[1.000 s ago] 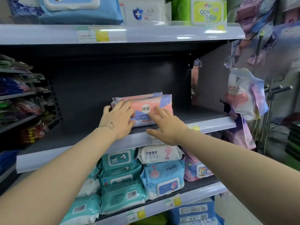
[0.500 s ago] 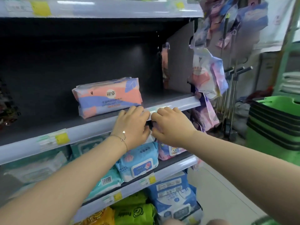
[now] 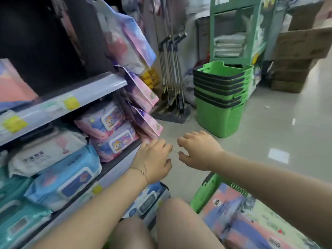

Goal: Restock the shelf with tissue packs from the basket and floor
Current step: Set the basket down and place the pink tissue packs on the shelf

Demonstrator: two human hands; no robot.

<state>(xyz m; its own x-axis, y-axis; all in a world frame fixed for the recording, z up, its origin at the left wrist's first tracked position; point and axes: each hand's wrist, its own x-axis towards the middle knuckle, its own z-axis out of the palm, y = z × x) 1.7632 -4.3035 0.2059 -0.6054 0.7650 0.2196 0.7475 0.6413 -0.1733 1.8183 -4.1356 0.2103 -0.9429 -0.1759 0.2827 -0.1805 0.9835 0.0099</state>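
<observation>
Both hands, left (image 3: 152, 159) and right (image 3: 198, 151), now off the shelf (image 3: 71, 99), empty and loosely curled at centre, one pack (image 3: 12, 87) placed at 9 o'clock, turning toward more packs (image 3: 239, 218) in the basket (image 3: 203, 194) at 5 o'clock.

Both hands hung empty over the grey floor (image 3: 280, 133), fingers loosely curled. The left hand (image 3: 154, 159), with a thin bracelet (image 3: 142, 171) at its wrist, sat just beside the right hand (image 3: 199, 151), apart from it. At nine o'clock the shelf edge (image 3: 71, 99) carried yellow price tags, with one pink-and-blue tissue pack (image 3: 12, 87) above it and wet-wipe packs (image 3: 107, 130) below. At five o'clock, tissue packs (image 3: 239, 218) lay in a green basket (image 3: 206, 191). At one o'clock stood stacked green baskets (image 3: 221, 97).
</observation>
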